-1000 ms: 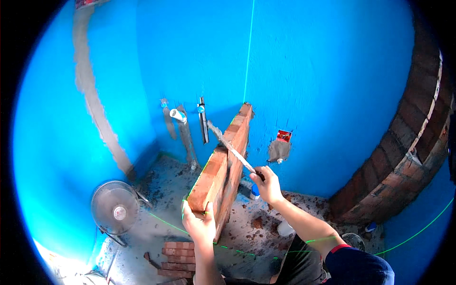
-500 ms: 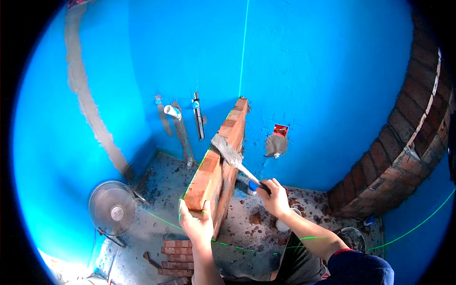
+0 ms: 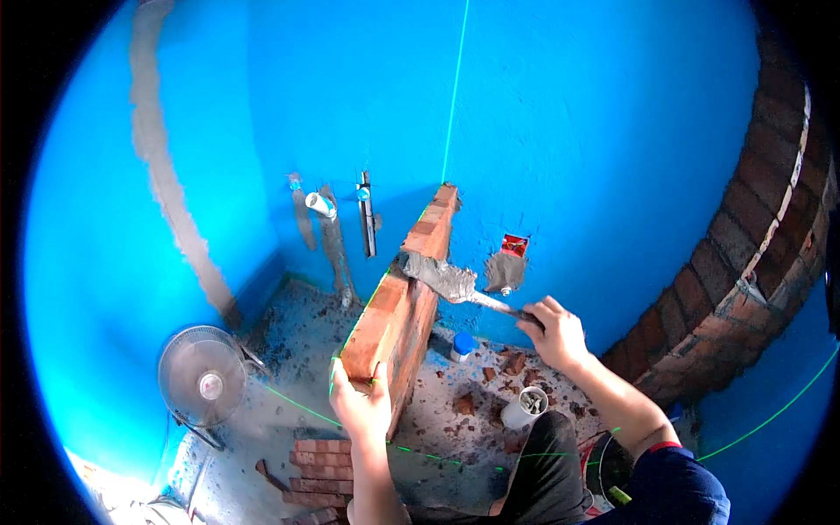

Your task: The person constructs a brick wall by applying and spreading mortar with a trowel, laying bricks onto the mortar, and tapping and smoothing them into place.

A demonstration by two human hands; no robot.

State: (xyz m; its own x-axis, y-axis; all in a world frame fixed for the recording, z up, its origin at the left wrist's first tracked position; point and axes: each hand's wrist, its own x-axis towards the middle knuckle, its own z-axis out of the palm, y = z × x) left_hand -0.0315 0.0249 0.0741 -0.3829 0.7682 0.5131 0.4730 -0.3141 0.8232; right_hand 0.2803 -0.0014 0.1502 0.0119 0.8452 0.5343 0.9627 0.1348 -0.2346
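Observation:
A narrow brick wall [image 3: 423,236] runs out from the blue wall, its top lit along the left edge by a green laser line. My left hand [image 3: 363,404] grips the near end of the top brick [image 3: 374,337], fingers on its left side and thumb on its right. In my right hand [image 3: 555,334] is the handle of a trowel [image 3: 444,280], held out to the right of the brick wall. Grey mortar coats the trowel's blade, whose tip rests at the gap behind the near brick.
A round fan [image 3: 203,374] stands on the floor at left, near stacked bricks [image 3: 322,465]. Right of the brick wall are a blue-lidded container [image 3: 463,346], a white bucket [image 3: 518,411] and brick rubble [image 3: 465,404]. A white pipe [image 3: 320,205] juts from the blue wall; a curved-looking brick structure [image 3: 700,324] rises at right.
My right hand has moved right with the trowel, whose blade now lies more crosswise over the gap. My left hand keeps its hold on the brick. The white bucket shows more fully.

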